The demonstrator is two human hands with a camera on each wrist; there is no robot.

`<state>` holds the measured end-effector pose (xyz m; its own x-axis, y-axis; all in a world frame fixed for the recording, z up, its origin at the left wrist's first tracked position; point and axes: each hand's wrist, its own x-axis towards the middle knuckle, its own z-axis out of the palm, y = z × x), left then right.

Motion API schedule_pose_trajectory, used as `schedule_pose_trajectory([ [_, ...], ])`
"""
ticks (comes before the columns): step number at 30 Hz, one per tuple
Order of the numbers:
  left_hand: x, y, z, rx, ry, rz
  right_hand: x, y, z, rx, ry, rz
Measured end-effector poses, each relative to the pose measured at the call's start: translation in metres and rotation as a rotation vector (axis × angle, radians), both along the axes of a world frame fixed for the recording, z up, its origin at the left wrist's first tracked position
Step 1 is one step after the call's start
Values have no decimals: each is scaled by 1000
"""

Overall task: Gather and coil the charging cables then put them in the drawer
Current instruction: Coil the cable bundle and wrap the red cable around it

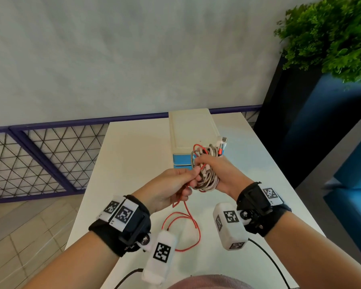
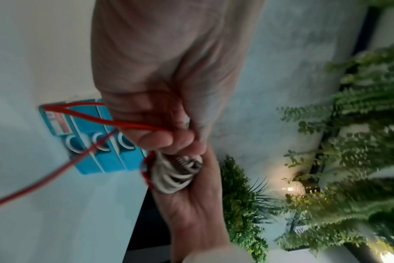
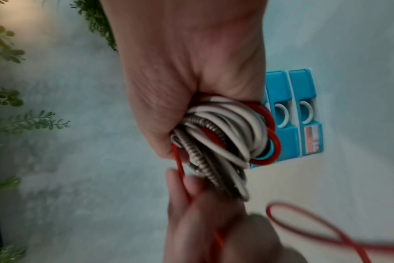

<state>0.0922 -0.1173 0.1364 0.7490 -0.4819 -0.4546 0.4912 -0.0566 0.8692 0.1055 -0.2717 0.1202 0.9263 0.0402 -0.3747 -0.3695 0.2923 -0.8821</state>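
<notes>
Cables (image 1: 206,174) are gripped as a coil in the right hand (image 1: 219,174), left hand (image 1: 171,188) pinching the red cable (image 1: 188,224) (slack trailing toward 6 o'clock), so winding it comes next.

No text is legible; the drawer unit's (image 3: 292,113) sticker (image 3: 313,140) is blurred.

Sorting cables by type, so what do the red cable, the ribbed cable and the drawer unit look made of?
Red cable: probably smooth rubbery sheath, matte, bends freely.
Ribbed cable: looks like coiled metal spring wrap, greyish with a dull sheen.
Drawer unit: apparently moulded plastic, cream top, glossy blue fronts.
</notes>
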Motion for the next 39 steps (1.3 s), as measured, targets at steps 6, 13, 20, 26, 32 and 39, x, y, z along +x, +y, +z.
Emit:
schedule_pose_trajectory([
  [6,-16,28,-22,-42,152,-342,9,-21,14,67,-59,-134],
  [13,1,51,-36,285,14,-415,2,-19,16,30,-84,-45],
  [20,27,51,-25,513,-251,-93,-2,-17,19,-27,-108,187],
  [26,46,50,4,503,-363,1,-10,-10,21,-262,-158,403],
  [32,34,32,19,660,-669,-66,-4,-1,9,-403,-182,275],
  [39,26,23,19,632,-603,-57,-4,3,3,-405,-193,204],
])
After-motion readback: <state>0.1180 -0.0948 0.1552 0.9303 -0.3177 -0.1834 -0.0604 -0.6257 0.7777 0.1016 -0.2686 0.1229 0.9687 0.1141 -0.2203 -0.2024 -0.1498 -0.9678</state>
